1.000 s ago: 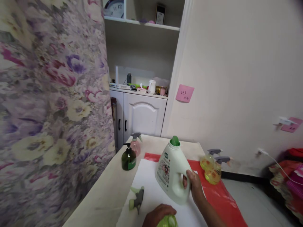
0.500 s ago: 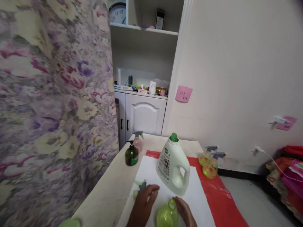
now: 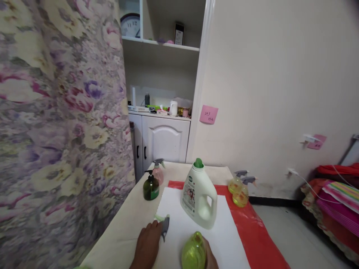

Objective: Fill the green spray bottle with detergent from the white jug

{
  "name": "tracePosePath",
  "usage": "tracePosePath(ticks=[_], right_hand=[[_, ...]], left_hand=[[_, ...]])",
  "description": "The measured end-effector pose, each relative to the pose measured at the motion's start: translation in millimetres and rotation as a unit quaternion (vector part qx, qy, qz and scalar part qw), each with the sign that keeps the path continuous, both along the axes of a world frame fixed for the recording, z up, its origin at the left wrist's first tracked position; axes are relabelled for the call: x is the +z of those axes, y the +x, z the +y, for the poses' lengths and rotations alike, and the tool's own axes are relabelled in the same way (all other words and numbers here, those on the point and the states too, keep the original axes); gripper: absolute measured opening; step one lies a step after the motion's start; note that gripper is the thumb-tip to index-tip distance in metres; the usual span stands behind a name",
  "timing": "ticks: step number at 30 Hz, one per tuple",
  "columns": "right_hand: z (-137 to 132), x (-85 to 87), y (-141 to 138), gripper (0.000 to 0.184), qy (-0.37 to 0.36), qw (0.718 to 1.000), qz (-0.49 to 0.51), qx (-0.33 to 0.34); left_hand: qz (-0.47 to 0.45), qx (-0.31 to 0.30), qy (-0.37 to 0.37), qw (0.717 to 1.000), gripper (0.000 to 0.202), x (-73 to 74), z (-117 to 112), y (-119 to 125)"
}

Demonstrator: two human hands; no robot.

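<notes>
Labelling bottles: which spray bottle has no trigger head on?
The green bottle in the right hand: its neck is bare. The pink one and two yellow ones have heads on.

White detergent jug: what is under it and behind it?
The white detergent jug stands on a white sheet that overlaps a red sheet on the table. Behind it runs bare tabletop to the wall; its footprint is hidden.
</notes>
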State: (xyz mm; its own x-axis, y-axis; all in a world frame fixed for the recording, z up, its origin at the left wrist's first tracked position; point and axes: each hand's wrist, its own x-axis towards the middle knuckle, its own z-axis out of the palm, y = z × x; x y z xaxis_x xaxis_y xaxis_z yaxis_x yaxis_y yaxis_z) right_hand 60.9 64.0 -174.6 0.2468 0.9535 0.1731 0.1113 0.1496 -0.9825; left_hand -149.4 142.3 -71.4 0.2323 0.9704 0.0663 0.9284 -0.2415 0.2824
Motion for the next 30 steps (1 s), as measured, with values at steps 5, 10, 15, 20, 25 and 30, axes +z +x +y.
tracePosePath(ticks=[5, 10, 15, 20, 25, 30], right_hand=[[1, -1.2, 2, 0.097, 0.015, 0.999, 0.016, 0.039], [-8, 13.5, 3, 0.088, 0.043, 0.998, -0.034, 0.031], [-17, 37.9, -4, 0.087, 0.041, 0.993, -0.090, 0.057], [-19, 45.1, -8, 0.089, 0.019, 0.992, -0.112, 0.054], [-18, 47.1, -8, 0.089, 0.024, 0.993, -0.098, 0.066], [-17, 50.4, -9, 0.088, 0.024, 0.993, -0.094, 0.066]], left_hand=[[-0.065, 0.002, 0.010, 0.998, 0.045, 15.6, -5, 0], [-0.232, -0.017, 0.038, 0.972, 0.039, 46.0, -18, -1], [-0.608, -0.021, -0.010, 0.793, 0.040, 84.4, -47, 2], [-0.784, -0.014, 0.001, 0.620, 0.037, 113.0, -70, 3], [-0.852, -0.006, 0.001, 0.524, 0.038, 125.0, -79, 9], [-0.850, -0.025, -0.040, 0.525, 0.037, 122.9, -85, 30]])
